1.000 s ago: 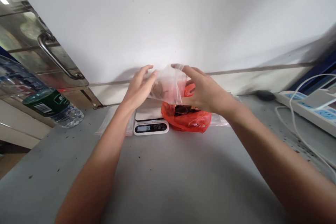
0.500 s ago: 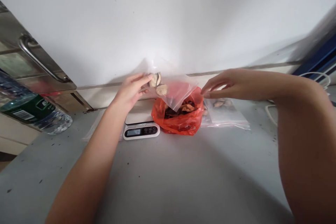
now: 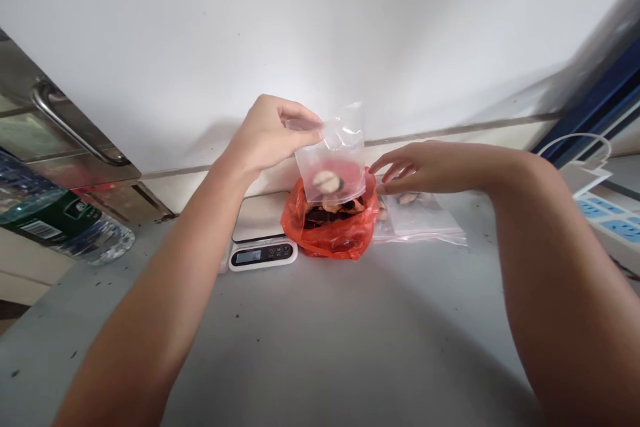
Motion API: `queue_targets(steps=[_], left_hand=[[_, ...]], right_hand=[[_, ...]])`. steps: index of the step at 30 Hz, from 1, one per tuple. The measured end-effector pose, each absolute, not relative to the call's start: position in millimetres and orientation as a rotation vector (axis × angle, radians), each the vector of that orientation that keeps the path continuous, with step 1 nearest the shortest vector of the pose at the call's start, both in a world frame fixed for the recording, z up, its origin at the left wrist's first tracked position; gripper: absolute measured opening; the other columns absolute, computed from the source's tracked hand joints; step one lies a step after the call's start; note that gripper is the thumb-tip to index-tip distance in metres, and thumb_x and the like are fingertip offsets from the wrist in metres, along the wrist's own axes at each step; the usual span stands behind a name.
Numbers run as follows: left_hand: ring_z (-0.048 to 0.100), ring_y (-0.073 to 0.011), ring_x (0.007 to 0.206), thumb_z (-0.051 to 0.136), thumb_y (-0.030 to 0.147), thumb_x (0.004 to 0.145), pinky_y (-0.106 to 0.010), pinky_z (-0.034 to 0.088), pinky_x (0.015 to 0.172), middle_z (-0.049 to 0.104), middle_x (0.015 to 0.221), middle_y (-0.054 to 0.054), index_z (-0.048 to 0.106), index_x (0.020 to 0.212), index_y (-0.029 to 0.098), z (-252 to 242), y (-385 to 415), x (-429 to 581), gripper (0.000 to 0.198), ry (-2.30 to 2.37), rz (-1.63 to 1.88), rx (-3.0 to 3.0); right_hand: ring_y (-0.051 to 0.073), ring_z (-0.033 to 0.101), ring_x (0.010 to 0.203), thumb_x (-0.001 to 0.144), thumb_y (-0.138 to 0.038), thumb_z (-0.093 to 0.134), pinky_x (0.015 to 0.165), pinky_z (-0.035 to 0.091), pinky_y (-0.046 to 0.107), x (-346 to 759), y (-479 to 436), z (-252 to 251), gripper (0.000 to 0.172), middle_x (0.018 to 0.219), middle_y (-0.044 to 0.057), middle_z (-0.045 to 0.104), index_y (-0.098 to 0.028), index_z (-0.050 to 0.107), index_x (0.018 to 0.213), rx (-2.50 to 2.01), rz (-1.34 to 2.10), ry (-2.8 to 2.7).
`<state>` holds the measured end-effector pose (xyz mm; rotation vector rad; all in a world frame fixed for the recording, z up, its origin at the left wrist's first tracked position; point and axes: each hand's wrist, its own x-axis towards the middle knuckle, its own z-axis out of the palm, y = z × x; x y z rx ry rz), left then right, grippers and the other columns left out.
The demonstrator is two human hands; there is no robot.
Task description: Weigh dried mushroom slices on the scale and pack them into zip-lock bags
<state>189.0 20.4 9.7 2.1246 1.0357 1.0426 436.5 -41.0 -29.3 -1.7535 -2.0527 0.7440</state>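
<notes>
My left hand [image 3: 280, 133] pinches a small clear plastic bag [image 3: 340, 153] by its upper left part. Pale dried slices [image 3: 327, 181] lie at the bottom of that bag. It hangs over an open red plastic bag [image 3: 335, 240] with dark and brown dried pieces inside. My right hand [image 3: 405, 167] is at the red bag's right rim, its fingers apart and nothing seen in them. A white digital scale [image 3: 263, 255] stands left of the red bag; its display is lit, but the digits are too blurred to read.
Flat clear bags [image 3: 425, 220] with some pieces in them lie on the grey table [image 3: 320, 347], right of the red bag. On the left lies a large water bottle [image 3: 65, 220] with a green label. A white paper bag [image 3: 583, 177] is at the right, before the wall.
My left hand has moved right and up, and the clear bag now hangs upright over the red bag. The view has shifted a little; the scale's plate shows more.
</notes>
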Motion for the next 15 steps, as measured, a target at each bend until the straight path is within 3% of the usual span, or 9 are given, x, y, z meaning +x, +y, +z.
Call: queue_targets(steps=[8, 11, 15], left_hand=[[0.074, -0.0229, 0.102, 0.086, 0.013, 0.075, -0.035, 0.055, 0.099, 0.078, 0.089, -0.002, 0.078, 0.079, 0.017, 15, 17, 186, 0.01, 0.911, 1.237, 2.192], [0.073, -0.0239, 0.103, 0.086, 0.015, 0.077, -0.036, 0.057, 0.095, 0.077, 0.092, -0.002, 0.075, 0.085, 0.018, 11, 16, 178, 0.014, 0.917, 1.337, 2.057], [0.075, -0.0231, 0.093, 0.088, 0.015, 0.076, -0.034, 0.059, 0.083, 0.075, 0.087, -0.002, 0.077, 0.101, 0.02, 2, 16, 163, 0.027, 0.99, 1.234, 1.832]], right_hand=[[0.033, 0.074, 0.093, 0.071, -0.044, 0.087, 0.073, 0.058, 0.043, 422, -45, -24, 0.035, 0.103, 0.008, 0.081, -0.028, 0.083, 0.102, -1.768, 0.698, -1.888], [0.029, 0.072, 0.093, 0.076, -0.043, 0.086, 0.08, 0.057, 0.043, 420, -41, -27, 0.022, 0.091, 0.006, 0.078, -0.023, 0.08, 0.085, -1.606, 0.685, -1.712], [0.023, 0.071, 0.092, 0.076, -0.036, 0.087, 0.091, 0.059, 0.043, 416, -39, -32, 0.022, 0.085, 0.004, 0.072, -0.022, 0.071, 0.075, -1.317, 0.755, -1.403]])
